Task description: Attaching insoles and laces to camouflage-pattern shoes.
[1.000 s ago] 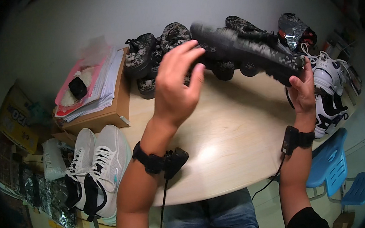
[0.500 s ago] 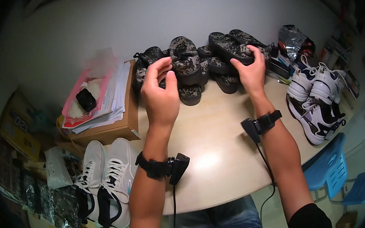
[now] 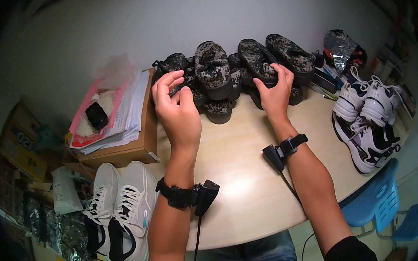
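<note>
Several dark camouflage-patterned shoes stand stacked along the back of the table against the wall. My right hand [image 3: 275, 99] grips the heel end of one camouflage shoe [image 3: 252, 56] on top of the stack, thumb on its left side and fingers on its right. Just to the right of it lies another camouflage shoe [image 3: 290, 55]. My left hand [image 3: 180, 115] is raised in front of the left part of the stack, fingers curved and apart from the thumb, holding nothing. Between the hands a camouflage shoe [image 3: 213, 72] rests on top, heel toward me.
At left, a cardboard box [image 3: 121, 156] carries papers and a small black object [image 3: 97, 115]. Grey-white sneakers [image 3: 131, 208] are below it. White-and-black sneakers [image 3: 362, 126] are stacked at right, near a silver plastic bag [image 3: 338, 50]. A blue chair [image 3: 376, 200] stands beyond the table edge.
My right hand has moved slightly left with the camouflage shoe, so a gap shows between it and the shoe at its right. My left hand has shifted a little left and nearer.
</note>
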`<state>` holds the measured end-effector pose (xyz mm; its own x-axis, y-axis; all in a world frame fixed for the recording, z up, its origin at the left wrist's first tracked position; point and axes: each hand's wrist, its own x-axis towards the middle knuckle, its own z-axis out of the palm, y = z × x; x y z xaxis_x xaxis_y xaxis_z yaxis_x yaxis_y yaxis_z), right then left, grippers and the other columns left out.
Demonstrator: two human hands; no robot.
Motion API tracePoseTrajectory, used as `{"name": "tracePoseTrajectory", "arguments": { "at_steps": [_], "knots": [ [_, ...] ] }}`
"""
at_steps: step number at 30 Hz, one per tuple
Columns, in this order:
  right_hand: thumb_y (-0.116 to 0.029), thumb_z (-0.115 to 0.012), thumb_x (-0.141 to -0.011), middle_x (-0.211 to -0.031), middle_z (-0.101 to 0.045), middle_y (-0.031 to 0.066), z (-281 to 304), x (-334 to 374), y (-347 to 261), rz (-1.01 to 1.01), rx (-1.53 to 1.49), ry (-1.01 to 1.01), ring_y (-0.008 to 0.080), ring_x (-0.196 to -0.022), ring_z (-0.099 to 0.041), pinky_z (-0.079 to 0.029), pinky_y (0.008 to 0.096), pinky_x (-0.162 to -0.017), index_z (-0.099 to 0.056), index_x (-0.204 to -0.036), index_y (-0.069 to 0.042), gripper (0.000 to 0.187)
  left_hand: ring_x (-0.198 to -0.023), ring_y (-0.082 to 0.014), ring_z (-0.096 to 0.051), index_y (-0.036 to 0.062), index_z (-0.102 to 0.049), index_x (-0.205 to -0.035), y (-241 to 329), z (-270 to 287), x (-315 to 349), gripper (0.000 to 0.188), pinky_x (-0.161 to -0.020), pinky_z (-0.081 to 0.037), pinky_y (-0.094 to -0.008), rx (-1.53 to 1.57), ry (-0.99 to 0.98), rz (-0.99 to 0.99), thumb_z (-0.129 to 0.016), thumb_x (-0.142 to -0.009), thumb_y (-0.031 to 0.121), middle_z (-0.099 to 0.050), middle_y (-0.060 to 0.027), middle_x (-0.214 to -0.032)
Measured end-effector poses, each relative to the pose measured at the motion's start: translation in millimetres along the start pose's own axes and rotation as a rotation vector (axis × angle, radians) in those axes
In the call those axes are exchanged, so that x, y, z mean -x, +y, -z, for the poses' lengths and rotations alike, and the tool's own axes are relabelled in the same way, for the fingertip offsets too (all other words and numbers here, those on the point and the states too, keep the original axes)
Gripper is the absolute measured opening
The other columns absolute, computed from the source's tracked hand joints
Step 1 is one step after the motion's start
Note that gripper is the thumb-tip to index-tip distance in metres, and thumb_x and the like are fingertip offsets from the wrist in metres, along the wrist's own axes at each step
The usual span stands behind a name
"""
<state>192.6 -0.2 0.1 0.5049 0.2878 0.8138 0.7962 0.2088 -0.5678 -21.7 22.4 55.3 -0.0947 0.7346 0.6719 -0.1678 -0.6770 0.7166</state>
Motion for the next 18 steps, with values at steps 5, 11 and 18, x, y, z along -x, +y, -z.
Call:
{"name": "tracePoseTrajectory", "arguments": {
  "at_steps": [5,11,18],
  "knots": [
    [-0.008,-0.080,-0.066,-0.124,-0.039,0.0179,-2,1,1,-0.039,0.056,-0.040,0.0363,-0.117,-0.043,-0.039,0.0411,-0.099,-0.052,-0.120,-0.009,0.061,-0.102,-0.0190,-0.053,-0.0010,-0.055,-0.109,-5,1,3,0.028,-0.085,-0.046,-0.0307,0.022,0.008,0.019,-0.047,-0.082,-0.006,-0.050,-0.0099,-0.112],
    [-0.009,-0.080,-0.066,-0.127,-0.038,0.0188,-1,1,-11,-0.047,-0.004,-0.015,0.0374,-0.117,-0.042,-0.038,0.0419,-0.100,-0.042,-0.133,-0.011,0.077,-0.099,-0.0155,-0.055,-0.0029,-0.054,-0.111,-15,2,4,0.027,-0.080,-0.050,-0.0283,-0.016,-0.008,0.006,-0.049,-0.085,-0.003,-0.056,-0.0098,-0.109],
    [-0.009,-0.077,-0.069,-0.129,-0.040,0.0196,12,-12,7,-0.029,0.039,-0.184,0.0374,-0.118,-0.045,-0.040,0.0403,-0.099,-0.043,-0.132,-0.012,0.072,-0.095,-0.0138,-0.058,-0.0017,-0.054,-0.112,-16,8,0,0.026,-0.076,-0.051,-0.0265,-0.003,-0.028,0.064,-0.048,-0.086,-0.002,-0.058,-0.0088,-0.106]
  ]
}}
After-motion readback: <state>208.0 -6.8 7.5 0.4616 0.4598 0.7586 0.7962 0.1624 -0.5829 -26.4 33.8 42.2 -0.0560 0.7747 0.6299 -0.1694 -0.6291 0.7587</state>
